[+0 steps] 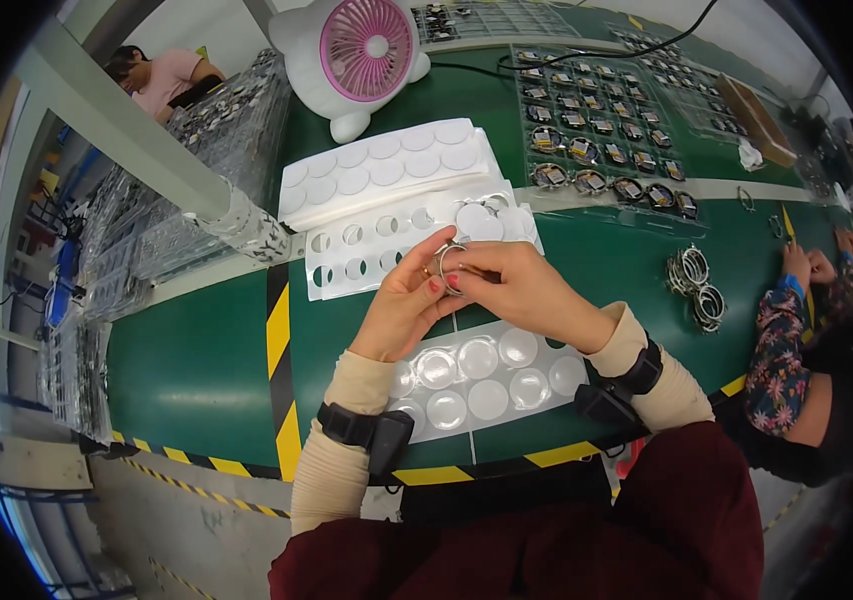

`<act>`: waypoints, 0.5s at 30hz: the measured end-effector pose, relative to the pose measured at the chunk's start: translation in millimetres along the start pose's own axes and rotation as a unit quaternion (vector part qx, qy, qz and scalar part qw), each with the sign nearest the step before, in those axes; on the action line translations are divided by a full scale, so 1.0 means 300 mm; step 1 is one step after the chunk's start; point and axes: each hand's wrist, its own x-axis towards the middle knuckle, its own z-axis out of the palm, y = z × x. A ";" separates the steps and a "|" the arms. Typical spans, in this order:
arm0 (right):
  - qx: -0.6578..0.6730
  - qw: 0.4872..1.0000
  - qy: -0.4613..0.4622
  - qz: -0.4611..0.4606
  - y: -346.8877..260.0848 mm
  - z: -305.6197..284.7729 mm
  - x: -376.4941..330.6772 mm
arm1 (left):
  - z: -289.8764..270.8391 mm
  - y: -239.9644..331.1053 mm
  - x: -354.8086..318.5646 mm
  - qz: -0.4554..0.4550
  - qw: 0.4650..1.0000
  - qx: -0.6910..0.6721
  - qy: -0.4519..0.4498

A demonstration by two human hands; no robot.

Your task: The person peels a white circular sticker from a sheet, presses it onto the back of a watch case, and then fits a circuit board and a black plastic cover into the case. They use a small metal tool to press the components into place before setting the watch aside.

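In front of me, above the green bench, both hands are closed on a thin, round metal ring (441,262). My left hand (399,306) grips its left side, with thumb and forefinger on the rim. From the other side, the fingers of my right hand (532,287) pinch the ring. Part of it is hidden behind my fingers. Below my hands lies a sheet of round, shiny discs (488,399). Just beyond them is a white sheet with punched-out round holes (367,256), with a few loose white discs (478,222) at its right end.
A stack of white disc sheets (387,170) and a pink-and-white fan (349,75) stand farther back. Metal rings (689,270) are piled at right. Trays of round parts (602,130) fill the back right. A post (127,110) rises at left. A co-worker's hands (809,266) are at far right.
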 end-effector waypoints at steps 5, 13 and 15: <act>-0.023 0.999 -0.025 -0.020 0.026 -0.007 0.021 | -0.004 0.006 0.005 -0.018 1.000 -0.004 0.007; -0.141 0.989 0.003 -0.035 0.035 -0.011 0.025 | 0.005 0.001 0.018 -0.021 0.999 0.019 0.038; -0.168 0.985 0.005 -0.038 0.039 -0.017 0.025 | -0.005 -0.003 0.018 -0.017 0.999 0.019 0.036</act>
